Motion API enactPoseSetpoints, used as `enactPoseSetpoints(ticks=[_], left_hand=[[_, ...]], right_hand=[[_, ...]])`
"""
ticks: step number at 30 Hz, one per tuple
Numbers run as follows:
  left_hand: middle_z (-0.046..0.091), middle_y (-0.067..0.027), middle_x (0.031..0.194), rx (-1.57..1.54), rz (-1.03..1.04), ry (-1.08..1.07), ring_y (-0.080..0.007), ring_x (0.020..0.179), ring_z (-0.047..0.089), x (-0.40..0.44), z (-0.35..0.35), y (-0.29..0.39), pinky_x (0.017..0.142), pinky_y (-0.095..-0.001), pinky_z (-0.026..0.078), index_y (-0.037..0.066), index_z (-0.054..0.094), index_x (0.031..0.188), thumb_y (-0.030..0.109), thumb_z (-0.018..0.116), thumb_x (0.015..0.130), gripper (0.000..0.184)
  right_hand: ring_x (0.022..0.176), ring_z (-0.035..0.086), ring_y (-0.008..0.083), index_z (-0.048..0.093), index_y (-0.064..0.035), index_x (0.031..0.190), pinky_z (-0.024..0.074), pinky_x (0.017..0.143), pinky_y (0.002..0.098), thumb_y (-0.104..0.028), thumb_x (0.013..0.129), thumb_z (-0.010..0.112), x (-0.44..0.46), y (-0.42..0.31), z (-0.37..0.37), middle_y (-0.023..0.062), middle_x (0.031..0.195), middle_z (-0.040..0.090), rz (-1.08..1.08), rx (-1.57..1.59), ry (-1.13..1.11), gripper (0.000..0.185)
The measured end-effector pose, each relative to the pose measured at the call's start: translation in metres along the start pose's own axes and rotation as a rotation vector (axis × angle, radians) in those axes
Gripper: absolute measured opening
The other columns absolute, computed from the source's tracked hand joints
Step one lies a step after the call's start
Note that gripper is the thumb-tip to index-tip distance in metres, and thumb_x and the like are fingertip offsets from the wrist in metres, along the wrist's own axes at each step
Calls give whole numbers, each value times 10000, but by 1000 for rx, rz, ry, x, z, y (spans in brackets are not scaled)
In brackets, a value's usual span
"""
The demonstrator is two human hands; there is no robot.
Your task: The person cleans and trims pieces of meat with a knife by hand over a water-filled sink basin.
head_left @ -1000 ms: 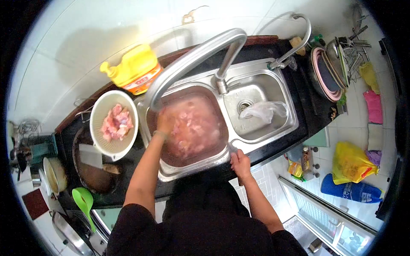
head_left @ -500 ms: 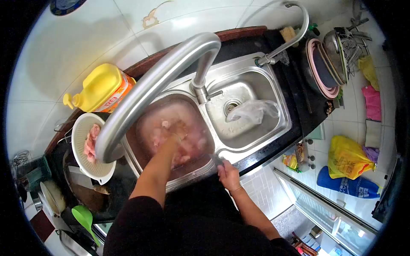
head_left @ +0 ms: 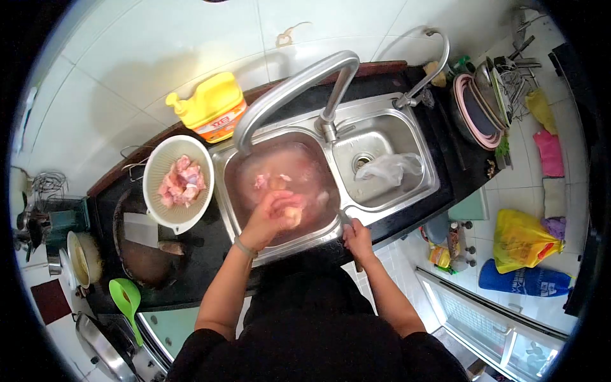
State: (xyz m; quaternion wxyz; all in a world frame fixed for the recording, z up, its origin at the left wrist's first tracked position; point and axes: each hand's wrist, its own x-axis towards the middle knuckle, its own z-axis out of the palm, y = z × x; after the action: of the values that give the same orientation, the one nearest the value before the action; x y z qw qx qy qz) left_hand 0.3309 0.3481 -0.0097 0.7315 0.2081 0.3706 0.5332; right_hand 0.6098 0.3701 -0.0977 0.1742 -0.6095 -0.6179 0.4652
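My left hand (head_left: pixel 275 213) is raised over the left sink basin (head_left: pixel 224 205), palm turned up, its fingers curled round a pale piece of raw meat (head_left: pixel 292 217). Beneath it, cloudy pink water (head_left: pixel 251 170) fills the basin, with more meat (head_left: pixel 262 181) partly showing in it. At the basin's front right corner, my right hand (head_left: pixel 358 240) is closed round what looks like a small knife (head_left: pixel 344 218). Its grey blade points toward the sink, and the handle end sticks out below my fist. Left of the sink, a white colander (head_left: pixel 153 198) holds several pink pieces of meat (head_left: pixel 182 182).
Over the left basin arches a steel faucet (head_left: pixel 289 81). A clear plastic bag (head_left: pixel 389 169) lies in the right basin (head_left: pixel 375 200). Behind the colander stands a yellow detergent jug (head_left: pixel 213 102). A cleaver (head_left: pixel 141 229) rests on a round chopping board (head_left: pixel 143 264) at the left.
My left hand has come up out of the water with a piece of meat. My right hand stays near the sink's front edge. The view has shifted, showing more of the colander.
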Motion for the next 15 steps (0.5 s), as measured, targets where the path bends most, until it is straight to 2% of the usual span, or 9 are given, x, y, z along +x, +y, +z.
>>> enactPoseSetpoints(ticks=[2,4,6,7,8,10,12,14,15], left_hand=[[478,-144,1298,228,166,-113,-199,1139,509,-17,15,17,953,-318,422,37,438,1243,27,656,787,506],[514,-112,1252,169,177,-101,-186,1117,517,-41,34,30,952,-305,418,12,474,1224,9,644,790,466],[541,-90,1197,308,183,-43,-166,1084,527,-50,40,34,937,-292,421,1,491,1208,-3,618,806,421],[581,-75,1122,361,222,2,-159,1028,558,-53,40,33,911,-294,442,1,503,1178,44,639,810,395],[581,-75,1122,364,226,-1,-159,1028,558,-57,41,33,911,-294,442,1,503,1178,44,639,810,395],[591,-63,1060,325,165,93,-133,940,569,-63,44,34,857,-275,454,8,510,1143,75,617,837,332],[589,-54,1026,301,208,88,-120,902,564,-64,43,31,819,-262,459,15,507,1126,97,599,855,298],[587,-44,991,274,250,84,-107,865,559,-65,44,28,780,-248,465,22,505,1110,118,581,873,266],[580,-42,964,256,254,87,-107,827,555,-66,45,27,746,-251,472,24,497,1107,122,565,882,255]], right_hand=[[443,504,117,521,-3,945,421,407,268,-147,914,484,-4,-28,-7,44,583,538,9,71,-2,151],[458,513,137,548,-12,981,429,436,304,-135,880,513,-12,-55,-12,51,578,536,54,363,-14,163],[492,497,103,538,-22,972,428,463,272,-93,876,504,-12,-75,-16,23,626,530,52,402,-51,124],[526,514,103,530,-17,987,436,494,266,-90,874,502,-16,-90,-17,29,656,543,21,542,-86,137],[561,530,102,523,-13,1003,444,525,260,-87,872,499,-20,-107,-19,35,686,556,-10,680,-122,152],[618,543,99,511,-9,1031,451,573,248,-80,887,485,-32,-144,-26,41,745,567,7,708,-167,163],[631,541,102,485,-25,1108,441,564,230,-74,916,451,-39,-160,-25,29,783,562,-114,649,-209,202],[649,537,92,489,-14,1109,445,590,226,-58,915,464,-44,-167,-23,24,790,564,-149,667,-225,201],[656,532,87,494,-10,1102,446,602,225,-48,914,469,-46,-173,-24,21,786,560,-259,560,-205,194]])
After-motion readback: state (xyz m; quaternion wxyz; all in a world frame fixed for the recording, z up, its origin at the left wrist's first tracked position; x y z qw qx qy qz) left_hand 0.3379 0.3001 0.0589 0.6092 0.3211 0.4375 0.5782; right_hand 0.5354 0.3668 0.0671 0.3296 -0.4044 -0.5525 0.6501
